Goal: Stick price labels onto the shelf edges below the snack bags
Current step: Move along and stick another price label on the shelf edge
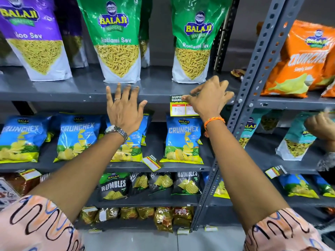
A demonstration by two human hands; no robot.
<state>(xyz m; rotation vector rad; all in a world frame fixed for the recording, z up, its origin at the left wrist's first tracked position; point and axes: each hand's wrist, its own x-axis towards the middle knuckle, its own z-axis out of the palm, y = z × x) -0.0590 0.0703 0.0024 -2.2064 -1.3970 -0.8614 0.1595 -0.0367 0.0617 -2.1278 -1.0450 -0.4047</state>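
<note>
Under sev bag (192, 49), price label (178, 107)

Wristwatch (118, 132), orange thread bracelet (213, 121), patterned sleeves (36, 223).

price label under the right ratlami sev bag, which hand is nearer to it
Right. The right hand is on the price label, fingers pressing its top edge against the shelf edge. The left hand is spread open off to the label's left, clear of it.
</note>
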